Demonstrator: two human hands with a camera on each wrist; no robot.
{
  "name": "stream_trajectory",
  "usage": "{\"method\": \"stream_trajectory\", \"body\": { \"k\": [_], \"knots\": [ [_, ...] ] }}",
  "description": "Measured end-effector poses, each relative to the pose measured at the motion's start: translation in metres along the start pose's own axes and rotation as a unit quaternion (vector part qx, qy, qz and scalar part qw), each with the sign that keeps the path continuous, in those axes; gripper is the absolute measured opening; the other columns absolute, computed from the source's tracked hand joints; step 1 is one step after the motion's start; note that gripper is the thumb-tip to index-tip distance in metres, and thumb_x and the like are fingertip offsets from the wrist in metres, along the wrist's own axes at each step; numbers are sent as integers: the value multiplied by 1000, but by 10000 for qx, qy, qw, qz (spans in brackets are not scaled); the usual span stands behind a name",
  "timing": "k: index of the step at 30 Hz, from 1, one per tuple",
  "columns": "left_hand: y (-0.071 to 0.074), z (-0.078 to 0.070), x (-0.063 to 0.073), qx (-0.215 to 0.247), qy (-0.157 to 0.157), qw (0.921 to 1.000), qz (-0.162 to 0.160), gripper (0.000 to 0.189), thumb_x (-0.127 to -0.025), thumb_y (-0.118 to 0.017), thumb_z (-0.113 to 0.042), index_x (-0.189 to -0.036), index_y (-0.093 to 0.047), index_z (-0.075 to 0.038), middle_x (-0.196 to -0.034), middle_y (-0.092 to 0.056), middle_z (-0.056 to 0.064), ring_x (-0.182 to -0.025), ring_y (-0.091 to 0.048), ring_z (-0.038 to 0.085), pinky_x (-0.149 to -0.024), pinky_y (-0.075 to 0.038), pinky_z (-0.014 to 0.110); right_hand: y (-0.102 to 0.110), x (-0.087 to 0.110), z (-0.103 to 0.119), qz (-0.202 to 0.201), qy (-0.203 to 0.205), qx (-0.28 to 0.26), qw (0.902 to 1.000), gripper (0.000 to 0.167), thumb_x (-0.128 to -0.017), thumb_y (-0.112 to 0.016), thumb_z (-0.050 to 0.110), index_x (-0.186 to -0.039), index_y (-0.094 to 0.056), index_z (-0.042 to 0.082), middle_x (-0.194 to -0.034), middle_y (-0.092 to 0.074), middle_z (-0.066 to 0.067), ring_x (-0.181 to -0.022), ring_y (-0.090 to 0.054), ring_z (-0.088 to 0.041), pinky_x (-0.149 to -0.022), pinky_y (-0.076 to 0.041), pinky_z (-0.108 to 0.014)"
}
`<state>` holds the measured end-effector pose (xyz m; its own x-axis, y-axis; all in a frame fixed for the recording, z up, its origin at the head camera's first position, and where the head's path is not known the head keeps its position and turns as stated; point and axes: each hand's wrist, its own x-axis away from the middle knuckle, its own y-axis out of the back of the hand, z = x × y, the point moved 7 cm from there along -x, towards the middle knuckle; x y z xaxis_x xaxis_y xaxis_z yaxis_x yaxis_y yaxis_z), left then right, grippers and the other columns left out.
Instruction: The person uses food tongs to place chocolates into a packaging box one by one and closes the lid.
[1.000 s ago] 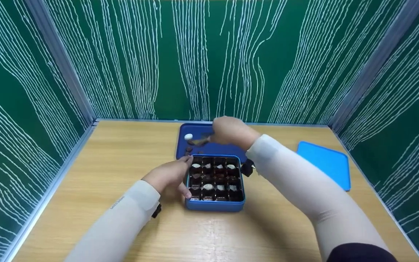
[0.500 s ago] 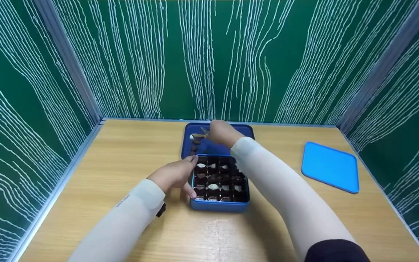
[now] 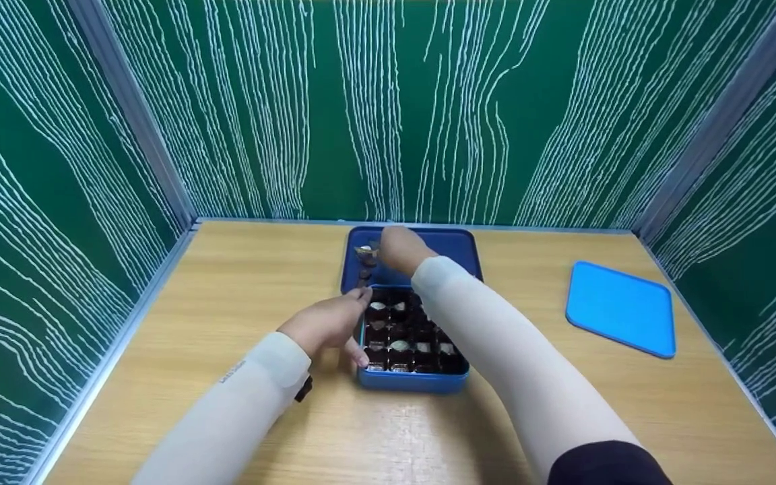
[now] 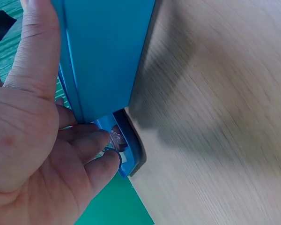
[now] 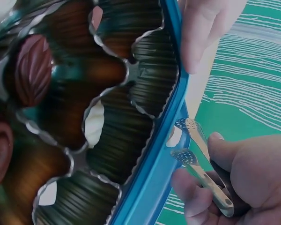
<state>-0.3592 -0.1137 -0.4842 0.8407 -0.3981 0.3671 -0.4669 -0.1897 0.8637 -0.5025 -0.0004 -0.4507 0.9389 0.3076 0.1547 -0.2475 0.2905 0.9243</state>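
My left hand (image 3: 324, 327) grips the left side of a blue box (image 3: 415, 384), thumb at the near corner and fingers at the far one. The box's dark divided insert (image 5: 140, 93) has brown and white chocolates in several cups. Beyond the box, my right hand (image 3: 401, 249) holds small metal tongs (image 5: 206, 176) with perforated tips over a dark blue tray (image 3: 455, 242). The tongs' arms stand apart, and in the right wrist view a white chocolate (image 5: 174, 137) shows between their tips. A row of brown chocolates (image 3: 364, 273) lies along the tray's left side.
A bright blue lid (image 3: 620, 310) lies flat on the wooden table (image 3: 260, 269) at the right. Green walls (image 3: 422, 114) with white wavy lines enclose the table at the back and sides. My right forearm crosses over the box's right part.
My right hand has moved left with the tongs, bringing their tips to the white chocolate. The left hand keeps its hold on the box. The head view has shifted slightly.
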Motion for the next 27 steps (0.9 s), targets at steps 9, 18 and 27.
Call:
{"method": "stream_trajectory", "body": {
  "k": [9,18,27],
  "knots": [
    [-8,12,-14,-77,7,10000,62,157,-70,-101,-59,-184,-3,-14,-193,-2,15,-176,-23,40,-144,-30,53,-1,-3,-1,-39,18,151,9999,22,-115,-65,20,-121,-79,3,-124,-80,-13,-99,-70,-25,-96,-64,-44],
    [1,3,1,-45,14,10000,-9,153,-73,-102,-51,-183,-6,-8,-192,-5,19,-176,-23,42,-144,-27,53,9,6,-4,148,361,408,9984,15,-107,-69,9,-94,-76,9,-89,-67,-4,-72,-52,-21,-68,-46,-36],
    [0,2,0,185,18,9998,5,153,-73,-103,-49,-183,-5,-10,-193,-2,17,-176,-19,43,-145,-22,55,14,18,-1,316,512,427,9973,16,-109,-75,20,-107,-80,5,-93,-70,-4,-79,-57,-22,-77,-52,-38]
  ]
}}
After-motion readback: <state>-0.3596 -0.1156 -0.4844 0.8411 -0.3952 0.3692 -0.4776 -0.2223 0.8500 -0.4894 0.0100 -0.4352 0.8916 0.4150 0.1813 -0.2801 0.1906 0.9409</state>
